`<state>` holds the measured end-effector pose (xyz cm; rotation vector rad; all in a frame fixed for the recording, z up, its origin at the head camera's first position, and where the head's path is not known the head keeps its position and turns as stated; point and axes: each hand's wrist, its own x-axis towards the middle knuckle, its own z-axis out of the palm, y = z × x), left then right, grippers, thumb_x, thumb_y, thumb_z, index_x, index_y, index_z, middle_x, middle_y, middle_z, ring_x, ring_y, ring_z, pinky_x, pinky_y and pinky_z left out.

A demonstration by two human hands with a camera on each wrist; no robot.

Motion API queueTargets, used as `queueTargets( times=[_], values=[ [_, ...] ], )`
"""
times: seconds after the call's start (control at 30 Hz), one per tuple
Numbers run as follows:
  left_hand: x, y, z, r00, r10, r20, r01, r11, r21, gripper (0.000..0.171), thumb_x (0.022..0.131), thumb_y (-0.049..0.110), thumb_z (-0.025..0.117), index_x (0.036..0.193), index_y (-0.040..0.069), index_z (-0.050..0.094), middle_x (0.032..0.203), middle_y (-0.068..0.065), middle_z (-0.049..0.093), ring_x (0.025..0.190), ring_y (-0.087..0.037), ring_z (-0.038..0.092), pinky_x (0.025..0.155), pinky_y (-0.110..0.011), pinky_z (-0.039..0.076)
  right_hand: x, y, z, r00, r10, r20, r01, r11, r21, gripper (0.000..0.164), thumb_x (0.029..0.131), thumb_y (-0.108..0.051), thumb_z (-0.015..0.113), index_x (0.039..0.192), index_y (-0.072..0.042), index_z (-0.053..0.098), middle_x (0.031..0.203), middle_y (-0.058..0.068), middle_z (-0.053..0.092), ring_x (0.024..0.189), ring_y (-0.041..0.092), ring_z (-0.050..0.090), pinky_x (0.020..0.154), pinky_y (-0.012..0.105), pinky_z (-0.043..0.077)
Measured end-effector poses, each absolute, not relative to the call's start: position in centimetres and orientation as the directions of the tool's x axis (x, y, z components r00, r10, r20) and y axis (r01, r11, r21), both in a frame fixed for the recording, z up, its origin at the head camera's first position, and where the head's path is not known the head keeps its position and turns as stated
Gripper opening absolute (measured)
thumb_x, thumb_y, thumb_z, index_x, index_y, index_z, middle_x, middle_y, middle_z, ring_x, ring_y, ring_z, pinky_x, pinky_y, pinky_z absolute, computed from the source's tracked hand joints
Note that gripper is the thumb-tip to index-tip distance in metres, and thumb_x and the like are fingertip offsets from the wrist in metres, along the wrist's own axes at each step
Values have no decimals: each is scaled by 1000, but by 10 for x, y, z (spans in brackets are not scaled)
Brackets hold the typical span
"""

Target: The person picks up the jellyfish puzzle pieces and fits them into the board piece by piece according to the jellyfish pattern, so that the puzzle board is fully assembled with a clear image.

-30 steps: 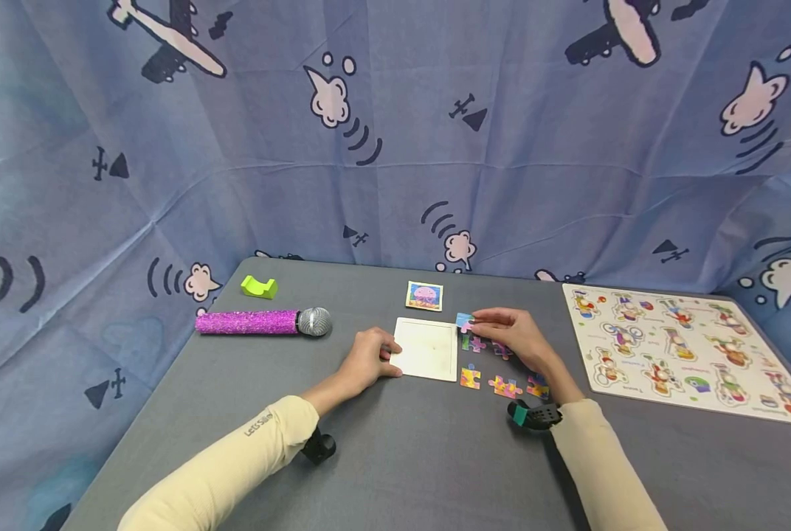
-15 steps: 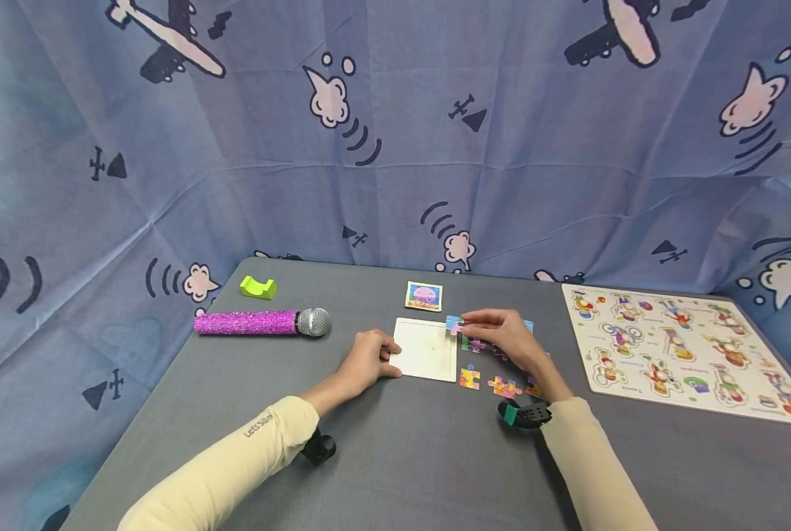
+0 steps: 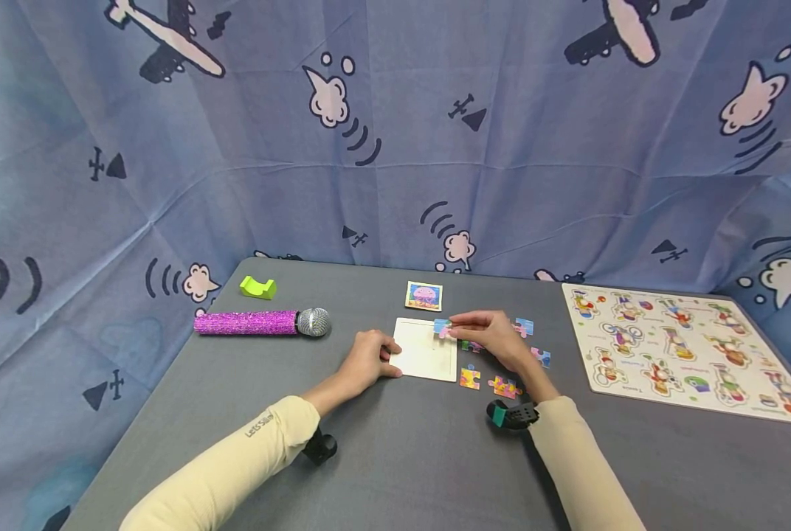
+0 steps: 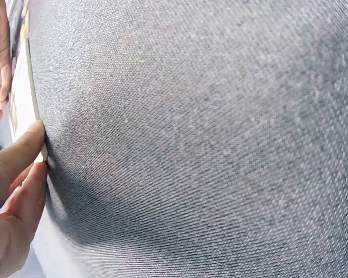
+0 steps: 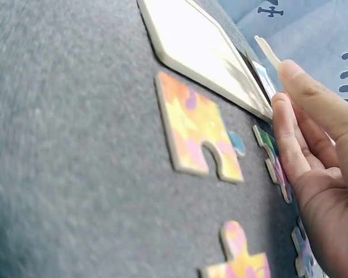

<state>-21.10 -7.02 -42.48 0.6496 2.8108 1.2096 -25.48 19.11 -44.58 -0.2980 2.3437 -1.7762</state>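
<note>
My left hand (image 3: 367, 360) pinches the left edge of a small cream puzzle tray (image 3: 422, 352), thumb in front and fingers behind. In the left wrist view the fingertips (image 4: 36, 128) meet at the tray's corner. My right hand (image 3: 491, 335) holds a blue and pink puzzle piece (image 3: 441, 329) between thumb and fingers, over the tray's upper right corner. Seen from the right wrist, that piece (image 5: 268, 53) shows edge-on above the tray (image 5: 191, 46). A yellow-orange piece (image 5: 194, 130) and a green and pink piece (image 5: 269, 156) lie beside the tray; the right hand partly hides others.
Behind the tray lies a small jellyfish picture card (image 3: 425, 296). A purple glitter microphone (image 3: 256, 322) and a lime-green block (image 3: 259, 287) are at the left. A large picture board (image 3: 691, 354) covers the table's right side. More puzzle pieces (image 3: 505, 387) lie right of the tray.
My right hand has moved left, carrying the blue and pink puzzle piece from beside the tray to over its upper right corner. The left hand keeps its grip on the tray.
</note>
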Motion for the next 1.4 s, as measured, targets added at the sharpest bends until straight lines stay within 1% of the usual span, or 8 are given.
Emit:
queueTargets(
  times=[0.3,0.57,0.77,0.97,1.13,1.2,1.23,1.4],
  values=[
    [-214,-70,-427,-918,370,142,358,620,699,33,62,0,86,91,-5,72,80,-12,65,71,-18,59,64,-21,47,-254,180,-443,-962,-272,-17,-56,257,-965,35,85,-10,72,115,6,65,113,20,66,91,8,65,78,20,51],
    [-214,-71,-428,-912,384,144,371,621,691,33,62,1,87,91,-5,72,79,-11,66,70,-18,60,63,-21,47,-257,169,-444,-962,-274,7,-80,254,-964,33,84,-6,72,113,8,65,109,23,67,88,9,66,76,20,51],
    [-216,-73,-427,-917,373,137,360,633,685,33,62,2,87,91,-5,72,80,-11,67,69,-15,59,63,-21,47,-258,157,-441,-960,-281,11,-96,288,-953,31,85,-7,72,112,6,67,104,19,69,84,10,67,74,20,52],
    [-217,-75,-426,-914,380,143,369,629,685,32,62,3,87,90,-5,72,78,-10,67,68,-16,59,62,-22,47,-259,144,-440,-967,-254,37,-124,335,-934,30,83,-10,74,110,4,69,99,16,71,80,10,66,69,20,51],
    [-215,-74,-424,-917,372,142,361,628,690,33,61,2,88,89,-4,72,79,-10,67,69,-17,59,62,-22,47,-258,134,-442,-962,-256,92,-187,376,-908,27,83,-10,74,106,4,70,96,17,71,81,20,67,67,22,52],
    [-215,-73,-424,-914,377,150,371,627,685,33,61,2,88,89,-5,72,79,-11,68,69,-18,60,62,-21,47,-258,130,-443,-957,-259,127,-228,410,-883,26,82,-9,75,103,5,71,93,17,71,79,21,67,66,22,51],
    [-215,-72,-424,-912,381,153,376,626,683,33,61,2,88,89,-5,72,79,-11,68,69,-19,60,62,-21,47,-258,129,-444,-957,-253,142,-243,430,-869,25,81,-9,76,102,4,72,92,16,72,77,21,67,65,21,51],
    [-216,-70,-425,-908,389,154,383,624,681,33,61,2,88,89,-4,73,78,-11,68,68,-18,60,62,-20,47,-259,125,-447,-960,-209,184,-268,515,-814,23,77,-10,80,96,2,74,86,13,73,63,9,59,57,20,45]
  ],
)
